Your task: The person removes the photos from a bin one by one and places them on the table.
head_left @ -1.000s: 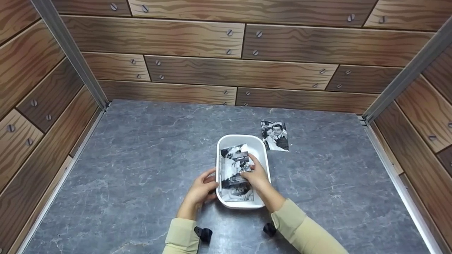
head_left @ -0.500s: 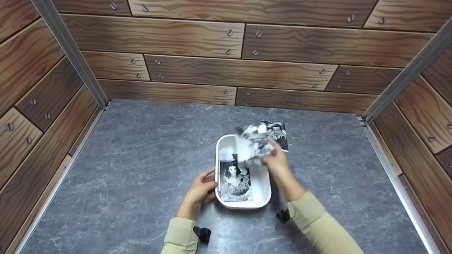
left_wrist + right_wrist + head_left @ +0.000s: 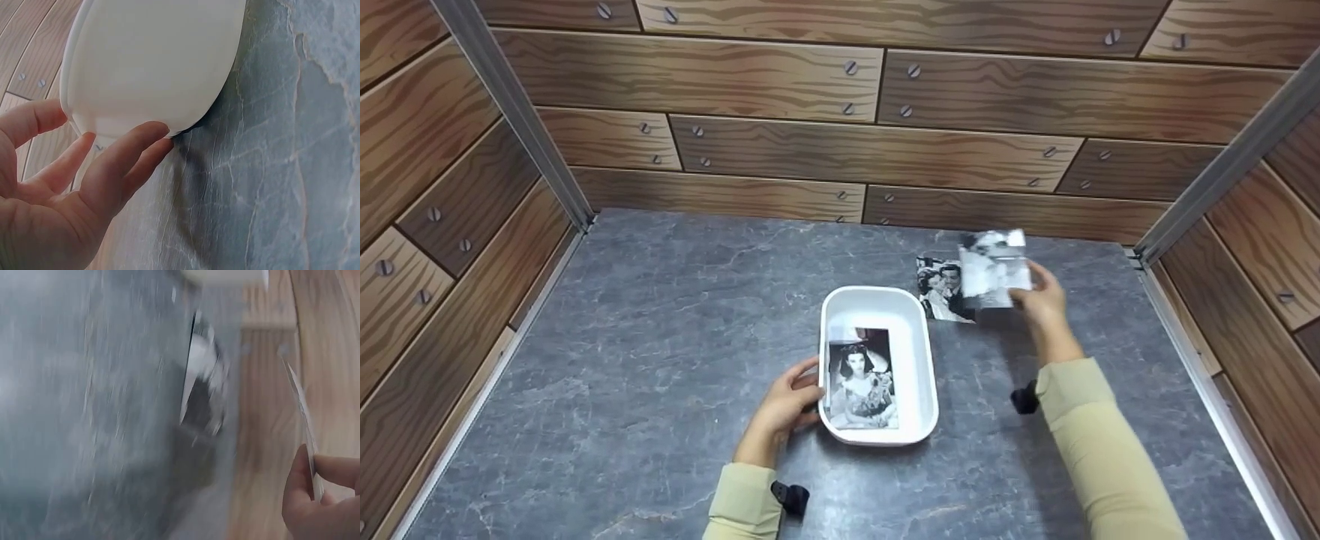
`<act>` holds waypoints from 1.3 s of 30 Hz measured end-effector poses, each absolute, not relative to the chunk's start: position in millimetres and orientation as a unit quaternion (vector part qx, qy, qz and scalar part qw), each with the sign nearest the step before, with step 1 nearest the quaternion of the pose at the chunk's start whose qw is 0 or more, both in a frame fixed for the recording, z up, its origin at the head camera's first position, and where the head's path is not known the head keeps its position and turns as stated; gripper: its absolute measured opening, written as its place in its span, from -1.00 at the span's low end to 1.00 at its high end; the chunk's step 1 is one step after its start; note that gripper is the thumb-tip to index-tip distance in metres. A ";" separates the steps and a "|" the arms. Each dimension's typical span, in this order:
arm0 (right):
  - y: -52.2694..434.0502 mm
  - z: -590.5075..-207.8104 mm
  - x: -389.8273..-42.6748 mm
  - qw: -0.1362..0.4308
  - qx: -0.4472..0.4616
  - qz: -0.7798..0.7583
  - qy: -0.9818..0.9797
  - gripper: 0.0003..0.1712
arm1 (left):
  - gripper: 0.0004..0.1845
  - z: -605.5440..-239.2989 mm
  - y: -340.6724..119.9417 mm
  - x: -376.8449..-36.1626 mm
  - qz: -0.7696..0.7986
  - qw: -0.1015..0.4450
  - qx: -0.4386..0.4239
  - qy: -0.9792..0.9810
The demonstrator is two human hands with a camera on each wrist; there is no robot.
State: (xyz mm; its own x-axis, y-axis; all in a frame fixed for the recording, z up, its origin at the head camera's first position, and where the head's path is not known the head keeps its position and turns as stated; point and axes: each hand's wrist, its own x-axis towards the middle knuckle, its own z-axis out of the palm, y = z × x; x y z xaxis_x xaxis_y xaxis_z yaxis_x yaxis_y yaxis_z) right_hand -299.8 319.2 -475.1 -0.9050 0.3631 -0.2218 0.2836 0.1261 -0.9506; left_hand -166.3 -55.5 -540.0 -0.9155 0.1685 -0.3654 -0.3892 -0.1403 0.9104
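Observation:
My right hand point(image 3: 1042, 304) pinches a black-and-white photo point(image 3: 992, 276) between thumb and fingers. It is raised over the right part of another photo point(image 3: 939, 291), a couple's picture lying on the table. In the right wrist view the held photo point(image 3: 304, 413) appears almost edge-on. My left hand point(image 3: 787, 401) holds a white plastic tub point(image 3: 915, 360) at its near left side; the left wrist view has the thumb at the rim and other fingers on the tub's outside point(image 3: 152, 62). Inside the tub lies a photo of a woman in a dress point(image 3: 861, 386), partly covering a darker one.
Grey marble-patterned tabletop point(image 3: 682, 322) extends around the tub. Wood-print walls point(image 3: 780, 142) with metal corner posts point(image 3: 510, 112) enclose the back and sides. Black wrist straps point(image 3: 791, 499) hang at the sleeves.
My right hand has lifted the photo out of the tub and carried it right and back, above the couple's photo. That uncovers the woman's picture. The left hand stays put.

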 end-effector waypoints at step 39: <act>347.9 -546.8 -301.8 0.048 -0.327 0.363 -0.871 -0.37 | -0.28 -538.8 -57.6 -165.2 0.756 0.184 -0.077 0.624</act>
State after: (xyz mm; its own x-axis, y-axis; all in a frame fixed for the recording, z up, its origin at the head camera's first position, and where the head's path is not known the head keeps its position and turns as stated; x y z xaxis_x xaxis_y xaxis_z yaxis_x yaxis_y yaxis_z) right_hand -301.8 347.9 -546.8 -0.7811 0.6052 -0.1539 0.5350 0.5215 -0.6647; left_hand -165.2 -57.6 -538.8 -0.9203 0.1815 -0.3465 -0.3746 -0.1537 0.9144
